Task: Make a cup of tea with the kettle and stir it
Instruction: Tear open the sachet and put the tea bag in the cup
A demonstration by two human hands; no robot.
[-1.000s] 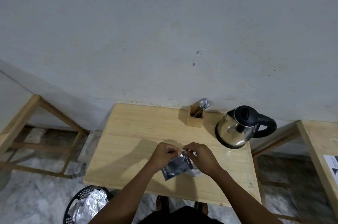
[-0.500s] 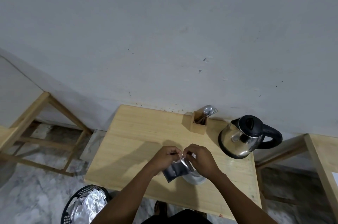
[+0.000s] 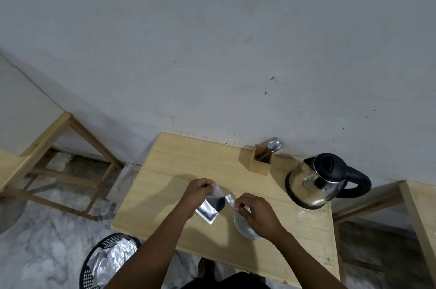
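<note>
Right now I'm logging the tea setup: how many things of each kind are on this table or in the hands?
Kettle: 1
Cup: 1
Cutlery holder: 1
Foil sachet, held by left hand and right hand: 1
Total: 4

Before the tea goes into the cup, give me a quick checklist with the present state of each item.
1. Sachet torn open: ok, a strip is pulled off its top.
2. Grip: ok, left hand pinches the sachet, right hand the strip.
3. Cup in reach: ok, upright on the table, under the right hand.
4. Cup empty and clean: cannot tell, the hand covers much of it.
5. Kettle ready: lid shut, water level cannot tell.
6. Spoon for stirring: ok, standing in the holder.
</note>
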